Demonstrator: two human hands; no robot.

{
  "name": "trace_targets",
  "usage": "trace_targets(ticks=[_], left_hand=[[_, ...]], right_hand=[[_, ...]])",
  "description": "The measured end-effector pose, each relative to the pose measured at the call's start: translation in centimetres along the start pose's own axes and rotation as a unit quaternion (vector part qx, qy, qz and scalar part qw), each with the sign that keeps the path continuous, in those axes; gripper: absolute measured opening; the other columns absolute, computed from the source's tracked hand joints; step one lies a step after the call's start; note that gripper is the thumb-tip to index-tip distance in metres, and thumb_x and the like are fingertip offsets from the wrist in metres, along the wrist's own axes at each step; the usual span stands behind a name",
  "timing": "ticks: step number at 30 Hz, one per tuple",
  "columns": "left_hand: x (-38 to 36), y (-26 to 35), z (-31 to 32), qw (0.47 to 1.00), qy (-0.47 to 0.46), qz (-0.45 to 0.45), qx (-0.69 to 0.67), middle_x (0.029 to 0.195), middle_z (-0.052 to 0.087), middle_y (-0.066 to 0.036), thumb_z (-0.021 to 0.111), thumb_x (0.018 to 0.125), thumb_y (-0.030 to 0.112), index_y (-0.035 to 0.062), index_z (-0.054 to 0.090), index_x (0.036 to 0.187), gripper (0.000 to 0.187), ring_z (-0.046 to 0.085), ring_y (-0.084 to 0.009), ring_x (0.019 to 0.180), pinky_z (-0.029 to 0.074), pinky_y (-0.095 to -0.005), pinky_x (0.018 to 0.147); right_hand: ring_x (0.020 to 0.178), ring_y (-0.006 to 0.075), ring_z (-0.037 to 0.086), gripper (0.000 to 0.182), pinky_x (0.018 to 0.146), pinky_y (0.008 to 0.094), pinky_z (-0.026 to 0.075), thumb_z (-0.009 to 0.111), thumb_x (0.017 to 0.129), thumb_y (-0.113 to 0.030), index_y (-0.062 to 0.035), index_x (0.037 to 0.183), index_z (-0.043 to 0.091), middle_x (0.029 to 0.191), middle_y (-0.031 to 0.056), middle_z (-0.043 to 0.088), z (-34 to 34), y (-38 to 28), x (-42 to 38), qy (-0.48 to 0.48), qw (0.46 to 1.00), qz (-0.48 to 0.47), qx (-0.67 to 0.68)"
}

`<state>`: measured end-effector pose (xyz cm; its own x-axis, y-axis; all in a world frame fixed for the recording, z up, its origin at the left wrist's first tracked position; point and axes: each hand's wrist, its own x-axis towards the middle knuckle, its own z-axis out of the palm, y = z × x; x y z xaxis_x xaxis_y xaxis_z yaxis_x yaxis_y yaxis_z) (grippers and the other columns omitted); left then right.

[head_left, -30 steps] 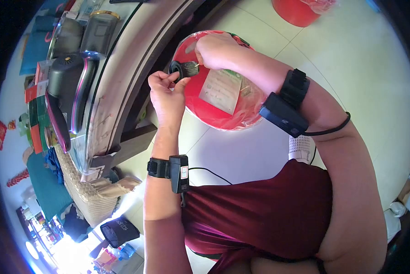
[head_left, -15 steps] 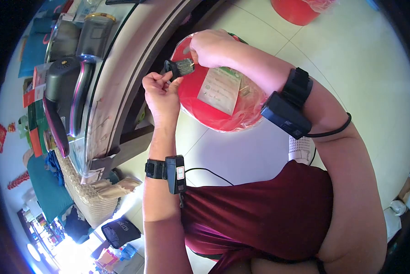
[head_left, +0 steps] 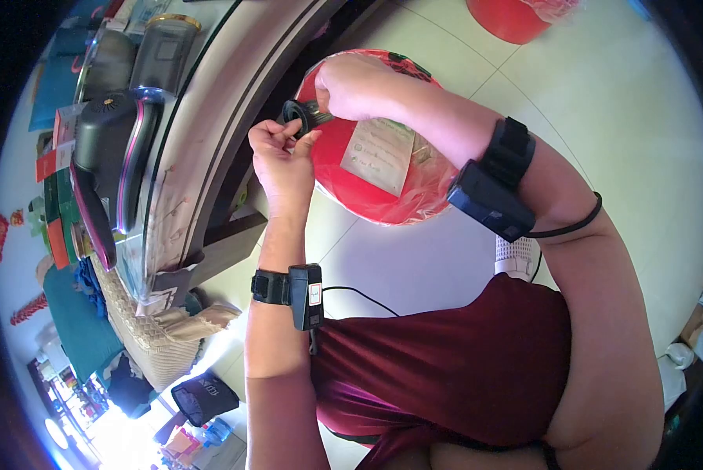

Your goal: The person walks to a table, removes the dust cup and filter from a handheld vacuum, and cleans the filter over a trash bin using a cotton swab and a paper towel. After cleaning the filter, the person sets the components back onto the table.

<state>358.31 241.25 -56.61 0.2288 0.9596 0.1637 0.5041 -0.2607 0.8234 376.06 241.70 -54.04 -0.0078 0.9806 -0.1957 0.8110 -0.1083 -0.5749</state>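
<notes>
My left hand (head_left: 283, 160) pinches the black round rim of a vacuum cleaner filter (head_left: 300, 116) between thumb and fingers. The filter lies sideways above a red bin (head_left: 332, 168) lined with a clear plastic bag. Over the filter's pleated end, my right hand (head_left: 355, 88) is closed with its fingers curled down. Its fingertips are hidden, so what they grip cannot be made out. Inside the bin rests a pale printed packet (head_left: 379, 155).
On the glass-topped table (head_left: 183, 168) at left lie a dark handheld vacuum body (head_left: 112, 133) and a clear dust cup (head_left: 166, 59). Another red bin (head_left: 512, 19) stands on the tiled floor at the top. A black bag (head_left: 204, 398) sits lower left.
My right hand has moved slightly left, further over the filter's pleats. The filter has turned so more of its round rim shows. My left hand has shifted a little to the right.
</notes>
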Motion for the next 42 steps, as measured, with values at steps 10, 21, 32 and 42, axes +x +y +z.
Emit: trace_targets(ticks=[10,21,32,42], left_hand=[[-0.1,0.3,-0.1,0.999,0.006,0.002,0.047,0.089,0.068,-0.012,0.080,0.070,0.002,0.0034,0.039,0.097,0.050,0.052,-0.0107,0.063,0.048,-0.0243,0.063],[-0.2,0.4,0.0,0.999,0.001,-0.006,0.032,0.089,0.069,-0.012,0.080,0.071,0.003,0.0035,0.038,0.097,0.050,0.052,-0.0106,0.063,0.048,-0.0246,0.064],[-0.4,0.7,0.2,1.000,-0.001,0.002,0.026,0.088,0.069,-0.011,0.080,0.071,0.003,0.0040,0.038,0.098,0.050,0.052,-0.0107,0.063,0.048,-0.0246,0.064],[-0.5,0.9,0.2,0.998,0.009,0.001,0.058,0.088,0.069,-0.012,0.082,0.070,0.004,0.0039,0.038,0.097,0.051,0.052,-0.0112,0.063,0.048,-0.0250,0.063]], right_hand=[[0.089,0.0242,0.066,0.018,0.079,0.0392,0.050,0.058,0.076,-0.007,-0.0138,0.086,0.072,0.089,0.0070,0.070,-0.2,0.3,-0.3,-0.013,1.000,0.006,0.022],[0.090,0.0243,0.066,0.015,0.078,0.0393,0.050,0.060,0.075,-0.008,-0.0126,0.085,0.070,0.090,0.0086,0.069,-0.7,0.5,-0.7,-0.019,1.000,0.005,0.017],[0.090,0.0254,0.066,0.017,0.076,0.0398,0.050,0.059,0.074,-0.007,-0.0143,0.084,0.071,0.090,0.0086,0.070,-0.2,0.2,-1.3,0.023,0.988,0.005,-0.149],[0.088,0.0261,0.067,0.025,0.076,0.0382,0.051,0.057,0.072,-0.001,-0.0109,0.090,0.072,0.087,0.0101,0.070,-0.7,0.5,-1.2,0.007,0.999,-0.042,0.011]])
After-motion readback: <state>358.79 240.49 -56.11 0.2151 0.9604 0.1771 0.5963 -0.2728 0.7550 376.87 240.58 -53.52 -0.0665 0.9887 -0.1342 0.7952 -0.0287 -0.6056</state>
